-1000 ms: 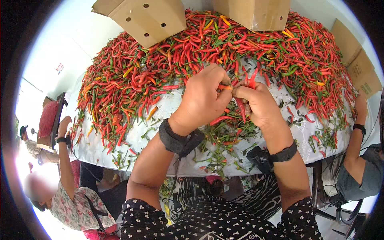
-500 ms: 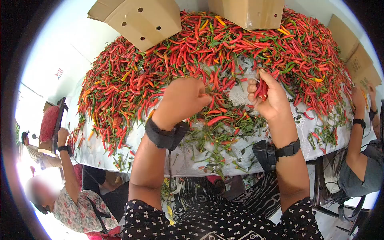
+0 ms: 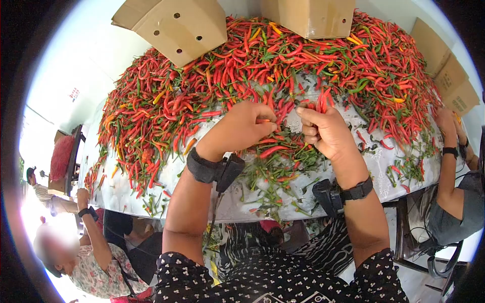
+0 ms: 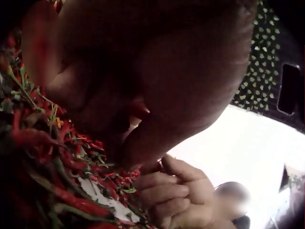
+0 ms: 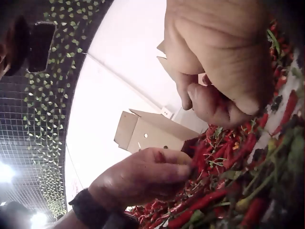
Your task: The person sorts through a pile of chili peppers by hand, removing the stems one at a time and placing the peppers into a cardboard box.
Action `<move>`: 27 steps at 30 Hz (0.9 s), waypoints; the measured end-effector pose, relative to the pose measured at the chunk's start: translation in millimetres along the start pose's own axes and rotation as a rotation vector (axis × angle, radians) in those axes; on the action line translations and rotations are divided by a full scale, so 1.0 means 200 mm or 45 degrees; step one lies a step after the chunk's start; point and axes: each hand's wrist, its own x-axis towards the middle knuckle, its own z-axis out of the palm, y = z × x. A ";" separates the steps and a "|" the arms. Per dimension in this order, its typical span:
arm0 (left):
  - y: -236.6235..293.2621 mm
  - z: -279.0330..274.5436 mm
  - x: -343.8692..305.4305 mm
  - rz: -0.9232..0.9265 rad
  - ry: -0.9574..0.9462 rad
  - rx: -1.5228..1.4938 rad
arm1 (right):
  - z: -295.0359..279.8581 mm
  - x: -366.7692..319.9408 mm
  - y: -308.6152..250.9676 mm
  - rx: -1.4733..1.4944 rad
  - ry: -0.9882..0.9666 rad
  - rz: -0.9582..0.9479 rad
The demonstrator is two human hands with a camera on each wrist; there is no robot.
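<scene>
My left hand [image 3: 240, 126] is curled over the front of the table, gripping a chili pepper [image 3: 262, 120] that shows as a bit of red between thumb and fingers. Just to its right, my right hand [image 3: 331, 132] holds several red chili peppers [image 3: 323, 100], their ends sticking up above its curled fingers. A gap separates the two hands. Under them lies a scatter of green stems [image 3: 278, 184] with a few red peppers. In the right wrist view, the left hand [image 5: 145, 171] shows a red piece at its fingers, near the pepper pile.
A broad heap of red chili peppers [image 3: 166, 96] arcs around the far side of the white-covered table [image 3: 177, 177]. Cardboard boxes [image 3: 184, 30] stand at the back, and more cardboard [image 3: 449, 76] at the right. Other people sit at the left and right edges.
The hands were together, then drew apart; now the left hand has come right and the right hand down and left, narrowing the gap. The peppers in the right hand now point up.
</scene>
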 end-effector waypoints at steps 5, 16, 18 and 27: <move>0.02 0.01 0.00 -0.009 -0.025 -0.221 | 0.03 -0.01 0.00 -0.036 -0.064 -0.035; 0.03 0.03 0.00 -0.037 0.235 -0.325 | 0.12 -0.07 0.03 -0.534 0.038 -0.536; 0.04 0.01 0.00 -0.086 0.236 -0.261 | 0.15 -0.09 0.02 -0.696 0.089 -0.664; 0.01 0.01 -0.02 -0.086 -0.022 0.179 | 0.03 -0.05 -0.04 0.385 -0.093 -0.234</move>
